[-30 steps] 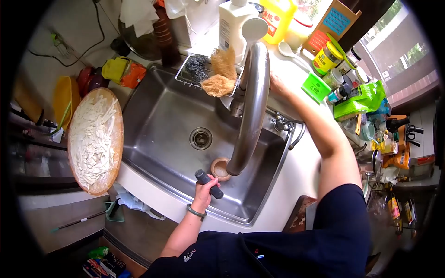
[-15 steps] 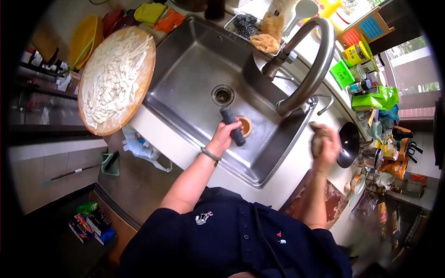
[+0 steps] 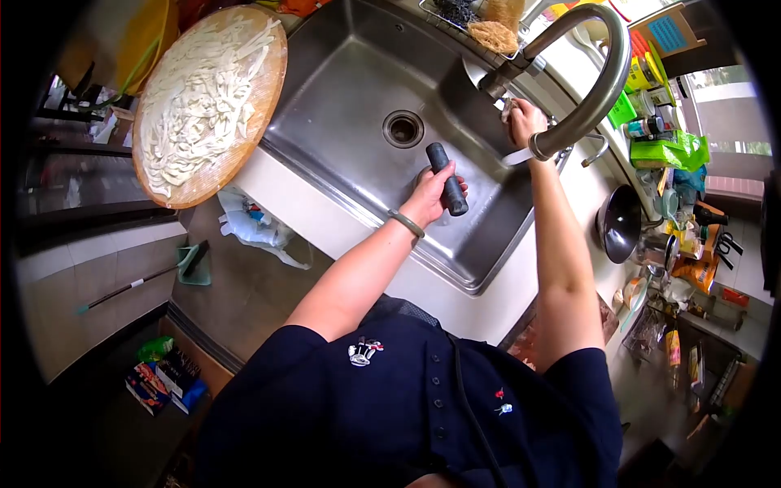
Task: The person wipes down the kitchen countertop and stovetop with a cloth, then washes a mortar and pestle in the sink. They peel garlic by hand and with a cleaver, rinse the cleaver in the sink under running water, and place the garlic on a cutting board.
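My left hand [image 3: 439, 192] is closed around a dark cylindrical stick [image 3: 447, 179], held over the sink [image 3: 346, 98] to the lower right of the drain [image 3: 403, 128]. At the sink's far right side, close to the faucet's base, my right hand [image 3: 527, 122] has its fingers curled in. Something small and pale shows at its fingertips, too unclear to name. The curved faucet [image 3: 612, 77] arches over my right wrist, and a whitish streak of water shows by its spout. The round brown bowl seen earlier in the sink is not visible.
Left of the sink lies a round board [image 3: 146, 134] bearing floured strips. Scouring pads [image 3: 494, 36] sit in a rack behind the sink. A black bowl [image 3: 620, 224] is on the right counter, near bottles, jars and a green bag [image 3: 671, 151].
My right hand went from the faucet area to the right counter, where it held a brownish item, then back to the sink. My left hand keeps the stick. The view has shifted, and water now shows.
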{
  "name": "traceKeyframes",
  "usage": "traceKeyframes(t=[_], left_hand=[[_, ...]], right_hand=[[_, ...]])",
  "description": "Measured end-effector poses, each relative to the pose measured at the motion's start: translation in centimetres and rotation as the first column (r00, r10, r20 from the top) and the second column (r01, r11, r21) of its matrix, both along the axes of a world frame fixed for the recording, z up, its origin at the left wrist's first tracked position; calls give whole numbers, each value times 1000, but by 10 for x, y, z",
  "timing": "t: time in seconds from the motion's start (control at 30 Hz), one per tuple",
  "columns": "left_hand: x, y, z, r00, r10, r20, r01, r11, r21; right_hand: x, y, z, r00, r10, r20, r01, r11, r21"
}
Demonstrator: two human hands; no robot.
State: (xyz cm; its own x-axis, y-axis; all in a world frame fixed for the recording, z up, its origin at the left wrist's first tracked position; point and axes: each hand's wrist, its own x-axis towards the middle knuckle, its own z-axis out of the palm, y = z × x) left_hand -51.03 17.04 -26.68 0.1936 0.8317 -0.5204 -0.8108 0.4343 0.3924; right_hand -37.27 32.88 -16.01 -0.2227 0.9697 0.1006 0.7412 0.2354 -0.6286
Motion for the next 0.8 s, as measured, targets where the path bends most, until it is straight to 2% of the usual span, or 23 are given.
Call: traceKeyframes(t=[0.03,0.07,0.1,0.13,0.17,0.2,0.23,0.27,0.33,0.37,0.4,0.43,0.47,0.5,0.53,0.57,0.6,0.67,0.73,0.77,0.8], left_hand=[[3,3,1,996,35,88,-26,994,-102],[5,6,3,982,81,168,-45,978,-206],[8,8,8,992,57,109,-33,976,-215],[13,12,4,992,60,113,-34,975,-219],[20,18,-7,977,77,200,-27,970,-242],[26,22,-23,955,96,282,-18,964,-265],[34,25,-61,938,77,338,-19,985,-170],[31,16,-57,989,69,134,-59,995,-76],[33,7,-31,942,215,256,-174,969,-173],[40,10,-21,971,231,67,-220,965,-142],[47,12,-19,966,215,-145,-245,941,-234],[60,11,-28,945,254,-205,-298,929,-220],[68,10,-37,919,293,-263,-349,915,-200],[59,7,-25,910,286,-300,-337,932,-135],[47,8,-20,909,292,-298,-345,928,-140],[35,6,-17,941,225,-253,-275,944,-184],[29,8,-22,967,154,-203,-198,956,-218],[29,8,-47,960,186,-208,-236,940,-246],[21,10,-65,890,214,-402,-323,918,-228],[11,8,-80,773,151,-616,-304,941,-151],[-9,6,-59,860,219,-461,-327,930,-167]], right_hand=[[7,-5,-25,998,-55,13,50,965,256],[8,-20,-47,977,-110,-180,163,935,314],[-7,-62,-22,754,-93,-650,89,995,-39],[5,-70,-63,853,-144,-501,161,987,-11],[-3,-100,-61,851,-208,-483,142,975,-169],[1,-118,-91,878,-92,-470,3,982,-188],[-15,-141,-94,924,-105,-367,4,964,-266],[-24,-149,-93,908,-71,-413,-53,958,-283],[-27,-138,-109,963,-41,-266,-49,944,-325],[-25,-128,-122,968,-96,-230,16,945,-327],[-20,-116,-138,969,-149,-196,79,943,-324],[-12,-112,-159,852,-335,-402,105,862,-495],[-27,-115,-109,790,-505,-346,126,687,-716],[-31,-126,-109,790,-510,-340,143,693,-707],[-35,-138,-110,791,-516,-329,163,696,-699],[-47,-152,-100,826,-473,-307,216,769,-602],[-52,-167,-102,685,-528,-502,132,768,-627],[-50,-172,-100,659,-582,-476,109,700,-706],[-35,-157,-128,660,-595,-459,249,750,-613],[-34,-148,-130,745,-563,-358,371,796,-479],[-37,-141,-134,745,-565,-356,373,794,-480]])
